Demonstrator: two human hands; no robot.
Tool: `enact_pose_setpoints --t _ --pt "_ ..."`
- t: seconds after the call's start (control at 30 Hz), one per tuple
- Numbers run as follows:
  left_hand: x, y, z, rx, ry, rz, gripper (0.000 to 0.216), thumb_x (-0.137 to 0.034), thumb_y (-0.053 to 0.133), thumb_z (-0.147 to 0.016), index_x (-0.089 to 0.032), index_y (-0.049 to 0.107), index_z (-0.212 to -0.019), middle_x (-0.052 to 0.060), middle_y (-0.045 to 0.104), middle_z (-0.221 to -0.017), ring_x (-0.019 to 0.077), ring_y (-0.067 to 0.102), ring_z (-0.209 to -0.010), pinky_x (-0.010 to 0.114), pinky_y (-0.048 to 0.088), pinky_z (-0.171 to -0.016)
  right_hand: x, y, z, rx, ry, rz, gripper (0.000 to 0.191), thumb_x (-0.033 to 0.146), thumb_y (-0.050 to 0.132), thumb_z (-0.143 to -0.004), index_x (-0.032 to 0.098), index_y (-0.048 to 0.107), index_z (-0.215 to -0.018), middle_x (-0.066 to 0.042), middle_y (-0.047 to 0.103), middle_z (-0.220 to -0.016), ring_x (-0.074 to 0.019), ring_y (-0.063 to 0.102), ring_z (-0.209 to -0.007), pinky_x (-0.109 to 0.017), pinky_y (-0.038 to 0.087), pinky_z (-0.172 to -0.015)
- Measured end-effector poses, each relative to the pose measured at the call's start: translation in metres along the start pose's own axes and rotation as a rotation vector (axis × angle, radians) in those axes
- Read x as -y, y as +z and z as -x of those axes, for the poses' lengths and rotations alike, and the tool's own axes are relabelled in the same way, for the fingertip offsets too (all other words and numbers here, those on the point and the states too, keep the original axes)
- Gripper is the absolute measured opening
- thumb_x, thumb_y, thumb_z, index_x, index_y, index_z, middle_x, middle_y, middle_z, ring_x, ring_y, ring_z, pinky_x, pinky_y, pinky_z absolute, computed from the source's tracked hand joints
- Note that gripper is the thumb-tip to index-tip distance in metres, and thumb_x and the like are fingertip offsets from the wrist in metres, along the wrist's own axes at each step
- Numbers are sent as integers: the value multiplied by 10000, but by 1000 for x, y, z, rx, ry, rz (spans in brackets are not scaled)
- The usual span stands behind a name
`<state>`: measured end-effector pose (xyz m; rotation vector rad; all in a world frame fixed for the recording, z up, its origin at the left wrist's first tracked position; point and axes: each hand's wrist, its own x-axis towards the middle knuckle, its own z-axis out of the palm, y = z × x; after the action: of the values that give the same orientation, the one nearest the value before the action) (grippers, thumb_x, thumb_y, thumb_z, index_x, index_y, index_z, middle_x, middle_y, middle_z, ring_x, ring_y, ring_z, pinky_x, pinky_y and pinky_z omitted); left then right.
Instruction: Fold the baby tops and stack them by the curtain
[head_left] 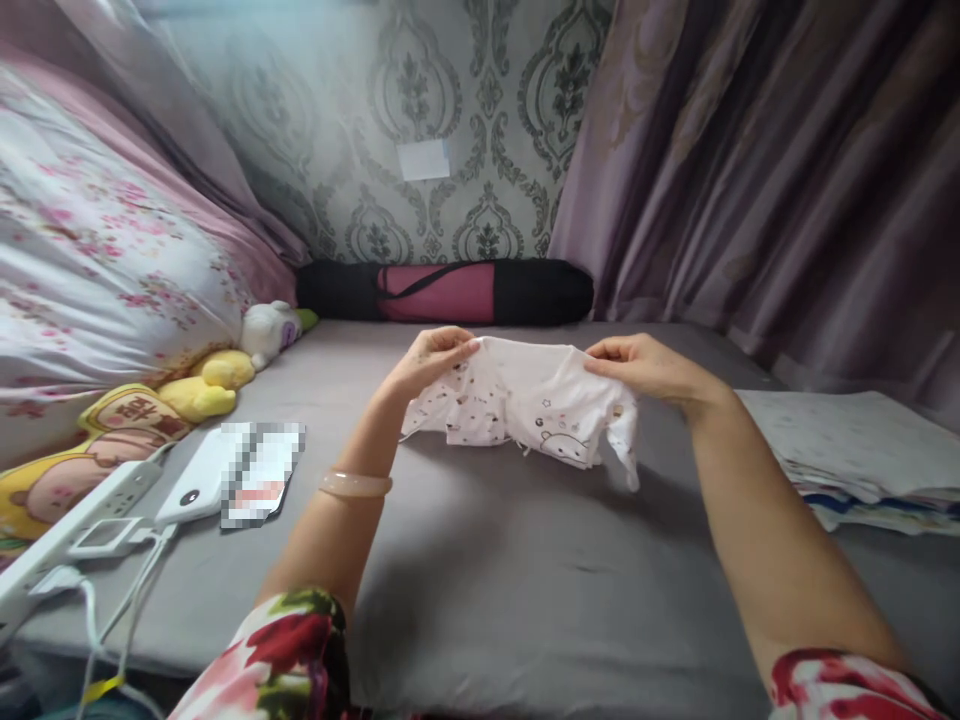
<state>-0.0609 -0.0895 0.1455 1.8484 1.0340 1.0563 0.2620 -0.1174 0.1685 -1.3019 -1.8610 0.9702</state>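
A small white baby garment [525, 405] with tiny printed figures hangs stretched between both my hands above a grey bed sheet [487, 580]. My left hand [431, 358] pinches its left upper edge, fingers closed on the cloth. My right hand [645, 368] grips the right upper edge the same way. The garment's lower part and a sleeve dangle just above the sheet. A pale bangle [354, 484] sits on my left wrist.
A stack of folded clothes [862, 450] lies at the right. At the left are a white power strip [82, 515], a power bank [196, 490], cables, plush toys [217, 375] and a floral quilt [90, 260]. A black-and-pink rolled bag [442, 292] lies by the wall; curtains hang at the right.
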Motion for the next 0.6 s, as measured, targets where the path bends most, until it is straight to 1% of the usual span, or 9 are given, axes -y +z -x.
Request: enact_pose_setpoints --t 0.07,0.13,0.2,0.23,0.3,0.4,0.5,0.57,0.6 --pt "-16 -8 -11 -131 138 -193 287 -435 593 -840 -160 671 -864 1 600 -716 112 508 -664 232 398 -609 10 0 -11 -170 -67 40 348 550 752 -680 220 740 -790 -19 721 -757 -176 630 -669 -285 477 -582" --pt "-33 -15 -21 -249 278 -390 255 -398 580 -846 -163 678 -859 16 616 -772 129 531 -737 247 425 -677 21 0 -20 -395 -160 118 264 480 741 -727 230 737 -809 -23 725 -799 -200 651 -747 -307 486 -637" --pt "-51 -23 -27 -306 384 -522 239 -378 575 -851 -166 683 -879 31 623 -843 141 549 -803 265 445 -743 32 0 -23 -569 -246 189 162 393 724 -770 253 736 -849 -28 732 -897 -228 659 -888 -328 496 -721" --pt "-60 -28 -27 -311 415 -550 237 -374 577 -851 -165 684 -881 36 621 -859 143 555 -816 271 452 -757 38 0 -22 -609 -272 210 126 361 718 -782 263 736 -859 -27 732 -932 -236 653 -945 -332 496 -750" --pt "-75 -37 -19 -269 423 -527 242 -378 582 -853 -161 687 -874 36 618 -841 142 568 -798 274 465 -739 48 -4 -13 -575 -282 201 106 355 720 -789 269 738 -848 -21 732 -930 -236 651 -965 -326 498 -752" --pt "-88 -53 0 -88 324 -397 273 -409 582 -861 -162 695 -879 26 620 -755 140 589 -722 269 473 -657 57 -15 7 -337 -203 89 239 452 757 -742 237 745 -846 -16 727 -825 -207 667 -797 -306 503 -650" --pt "-85 -60 8 103 219 -347 295 -435 596 -844 -163 709 -861 19 625 -704 144 600 -673 266 472 -608 59 -25 16 -154 -118 24 384 543 769 -691 216 750 -892 -16 722 -779 -180 653 -691 -287 502 -576" --pt "-76 -54 0 132 174 -422 268 -414 637 -800 -157 712 -796 13 622 -672 143 596 -661 264 471 -609 57 -24 11 -174 -128 113 379 558 769 -680 224 758 -858 -12 718 -763 -183 651 -710 -283 505 -585" --pt "-71 -48 -6 93 165 -474 249 -395 652 -779 -154 709 -761 11 617 -656 141 589 -660 263 470 -617 56 -23 7 -215 -151 174 358 554 771 -679 231 761 -832 -11 717 -763 -187 651 -734 -283 506 -601"
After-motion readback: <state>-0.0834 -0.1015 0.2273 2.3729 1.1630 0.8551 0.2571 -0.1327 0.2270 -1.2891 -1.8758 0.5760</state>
